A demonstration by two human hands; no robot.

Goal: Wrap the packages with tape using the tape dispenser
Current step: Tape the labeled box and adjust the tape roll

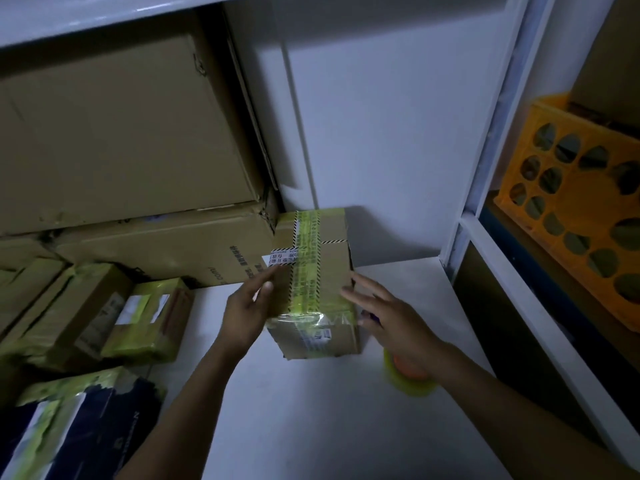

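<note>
A brown cardboard package crossed with yellow printed tape stands on the white shelf surface. My left hand lies against its left side with fingers straight. At the package's right edge, my right hand has its fingers extended and touching the box. Under my right wrist sits a yellow tape roll with an orange core, partly hidden by the arm. Clear tape glints on the package's near top edge.
Large cardboard boxes fill the back left. Smaller taped packages and a dark box lie at the left. A white shelf post stands on the right, with an orange plastic crate beyond it.
</note>
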